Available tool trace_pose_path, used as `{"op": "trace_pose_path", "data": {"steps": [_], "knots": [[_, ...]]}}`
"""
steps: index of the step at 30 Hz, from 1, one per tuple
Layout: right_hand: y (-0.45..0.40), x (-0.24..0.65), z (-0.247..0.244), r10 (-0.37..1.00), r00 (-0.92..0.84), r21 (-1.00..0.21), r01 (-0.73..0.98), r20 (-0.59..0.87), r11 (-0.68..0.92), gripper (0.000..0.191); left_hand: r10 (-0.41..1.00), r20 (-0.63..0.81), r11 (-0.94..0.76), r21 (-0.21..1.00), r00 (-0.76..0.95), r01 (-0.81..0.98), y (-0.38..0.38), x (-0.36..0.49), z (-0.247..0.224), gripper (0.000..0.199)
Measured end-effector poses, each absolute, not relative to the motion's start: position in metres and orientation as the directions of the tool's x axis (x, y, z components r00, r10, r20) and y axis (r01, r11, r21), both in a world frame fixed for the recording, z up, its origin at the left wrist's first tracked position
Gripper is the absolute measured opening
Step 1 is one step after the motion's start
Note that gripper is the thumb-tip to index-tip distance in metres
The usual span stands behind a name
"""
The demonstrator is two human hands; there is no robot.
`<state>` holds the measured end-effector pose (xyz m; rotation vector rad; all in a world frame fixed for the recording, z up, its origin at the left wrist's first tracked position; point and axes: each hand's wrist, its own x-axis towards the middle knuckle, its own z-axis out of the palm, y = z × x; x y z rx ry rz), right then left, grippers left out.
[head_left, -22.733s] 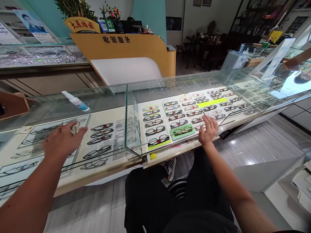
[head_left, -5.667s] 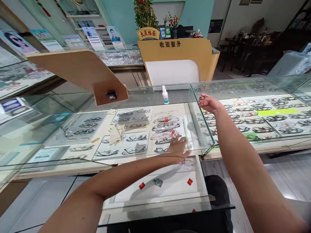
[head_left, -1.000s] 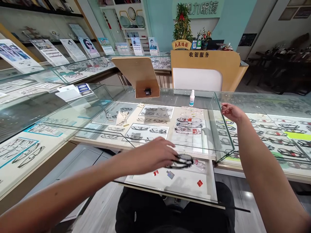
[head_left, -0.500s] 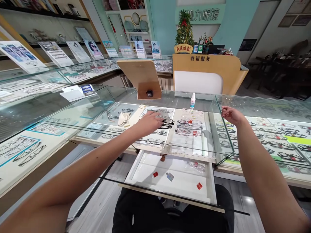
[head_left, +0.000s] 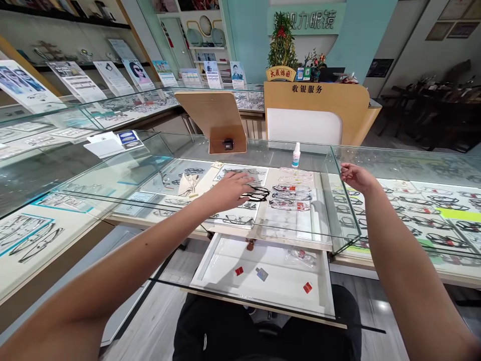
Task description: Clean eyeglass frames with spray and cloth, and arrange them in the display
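My left hand (head_left: 233, 189) reaches over the display case, palm down, with its fingers stretched out and apart. Just beside and under its fingertips lies a pair of black-framed eyeglasses (head_left: 259, 194); the hand partly covers one end of it. Other glasses (head_left: 238, 219) lie on the white sheet below the hand. To the right, clear-wrapped glasses (head_left: 289, 195) with red tags lie in a column. My right hand (head_left: 354, 176) is closed, its curled fingers at the edge of an upright glass panel (head_left: 343, 195).
An open white drawer (head_left: 225, 273) at my lap holds red tags (head_left: 307, 288), a grey tag (head_left: 262, 274) and a bagged pair of glasses (head_left: 302, 257). A spray bottle (head_left: 296, 155) and a wooden-backed stand (head_left: 212, 118) stand on the far side. Glass edges surround the case.
The black glasses now lie lower and flatter, and the left fingers have lifted and spread off them. The view has shifted slightly; the right hand stays at the glass edge.
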<state>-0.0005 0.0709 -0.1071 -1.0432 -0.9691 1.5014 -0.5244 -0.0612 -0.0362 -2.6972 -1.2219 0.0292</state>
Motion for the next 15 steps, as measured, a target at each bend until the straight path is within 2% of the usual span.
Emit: {"op": "trace_pose_path", "data": {"steps": [3, 5, 7, 8, 9, 10, 12, 15], "knots": [[0.07, -0.001, -0.107, 0.987, -0.097, -0.944, -0.291, -0.132, -0.155, 0.047, 0.762, 0.162, -0.63, -0.04, 0.627, 0.776, -0.084, -0.511, -0.02, 0.022], [0.071, -0.001, -0.107, 0.987, -0.092, -0.943, -0.292, -0.135, -0.157, 0.048, 0.798, 0.115, -0.602, 0.176, 0.591, 0.779, -0.109, -0.495, -0.012, 0.016], [0.071, -0.001, -0.107, 0.987, -0.083, -0.943, -0.292, -0.14, -0.158, 0.049, 0.758, -0.142, -0.5, 0.501, 0.637, 0.706, -0.137, -0.478, -0.011, 0.019], [0.071, -0.001, -0.107, 0.987, -0.078, -0.943, -0.292, -0.142, -0.159, 0.05, 0.657, -0.286, -0.425, 0.624, 0.698, 0.656, -0.151, -0.47, -0.015, 0.019], [0.072, -0.001, -0.107, 0.987, -0.074, -0.943, -0.292, -0.144, -0.159, 0.05, 0.558, -0.38, -0.366, 0.685, 0.737, 0.63, -0.163, -0.463, -0.022, 0.018], [0.072, -0.001, -0.107, 0.987, -0.071, -0.943, -0.292, -0.145, -0.16, 0.051, 0.482, -0.437, -0.344, 0.702, 0.759, 0.623, -0.172, -0.456, -0.031, 0.016], [0.073, 0.0, -0.107, 0.987, -0.067, -0.942, -0.293, -0.148, -0.161, 0.052, 0.419, -0.485, -0.392, 0.666, 0.767, 0.635, -0.18, -0.446, -0.057, 0.016], [0.074, 0.0, -0.107, 0.987, -0.069, -0.942, -0.293, -0.146, -0.161, 0.052, 0.515, -0.429, -0.506, 0.547, 0.742, 0.667, -0.164, -0.436, -0.106, 0.019]]}}
